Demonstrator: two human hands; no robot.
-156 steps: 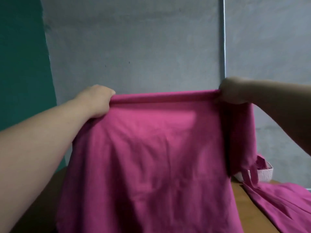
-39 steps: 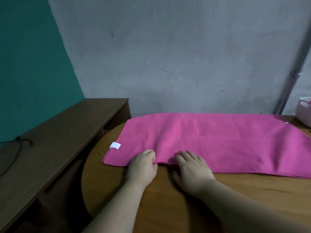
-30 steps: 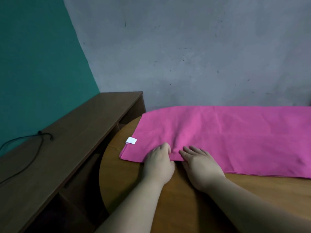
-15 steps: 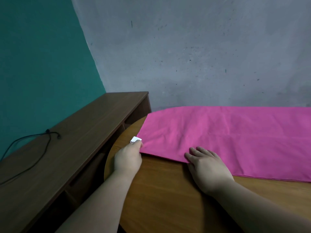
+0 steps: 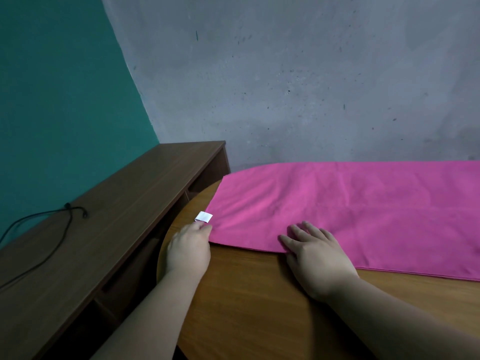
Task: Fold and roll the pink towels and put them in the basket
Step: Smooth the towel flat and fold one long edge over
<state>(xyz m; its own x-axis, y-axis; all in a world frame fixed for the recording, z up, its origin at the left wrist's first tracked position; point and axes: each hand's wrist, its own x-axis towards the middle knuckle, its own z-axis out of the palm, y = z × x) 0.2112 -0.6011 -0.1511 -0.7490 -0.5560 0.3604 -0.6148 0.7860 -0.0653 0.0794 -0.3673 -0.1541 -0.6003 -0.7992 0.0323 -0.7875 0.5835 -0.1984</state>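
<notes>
A pink towel (image 5: 350,211) lies folded into a long flat strip on the round wooden table (image 5: 259,294), running off the right edge of the view. A small white tag (image 5: 204,217) sticks out at its left end. My left hand (image 5: 191,246) is at the near left corner of the towel, just below the tag, with its fingers curled onto the corner. My right hand (image 5: 315,252) rests flat on the towel's near edge, fingers spread. The basket is out of view.
A dark brown low cabinet (image 5: 109,216) stands to the left of the table, against the teal wall, with a black cable (image 5: 52,216) lying on it. A grey wall rises right behind the table.
The towel that hung between both hands now lies folded on the table. In the last second my left hand slid left along the near edge to the corner, and the view turned left.
</notes>
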